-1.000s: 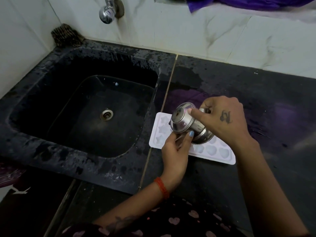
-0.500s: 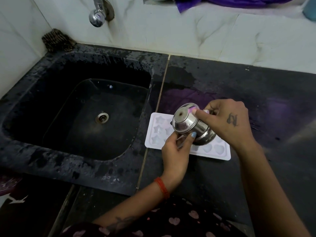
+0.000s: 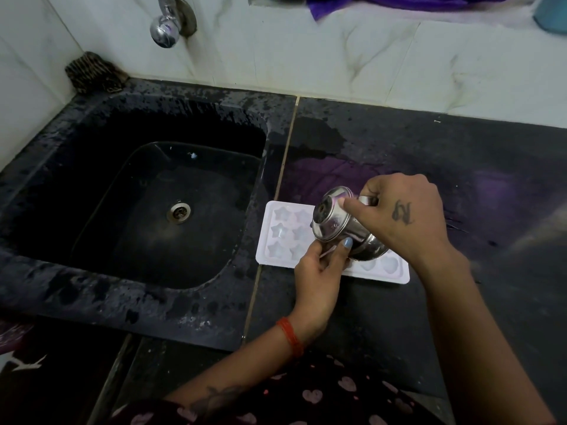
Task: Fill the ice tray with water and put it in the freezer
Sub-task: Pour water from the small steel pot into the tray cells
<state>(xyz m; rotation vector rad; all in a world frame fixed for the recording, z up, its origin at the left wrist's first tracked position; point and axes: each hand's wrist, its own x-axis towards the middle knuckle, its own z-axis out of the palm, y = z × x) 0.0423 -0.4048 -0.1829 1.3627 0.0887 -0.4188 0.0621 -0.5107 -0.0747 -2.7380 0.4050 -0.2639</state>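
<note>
Over ice tray (image 3: pixel 277 233), tilted steel cup (image 3: pixel 336 223)

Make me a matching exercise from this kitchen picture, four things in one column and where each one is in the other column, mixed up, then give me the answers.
Things:
1. ice tray
2. steel cup
3. tap
4. scrub pad

Places:
A. on the wall above the sink
B. in the back left corner of the sink ledge
C. flat on the black counter, right of the sink
D. tipped over the tray, held by the right hand with the left hand touching it from below

Pairs: 1-C, 2-D, 3-A, 4-B
</note>
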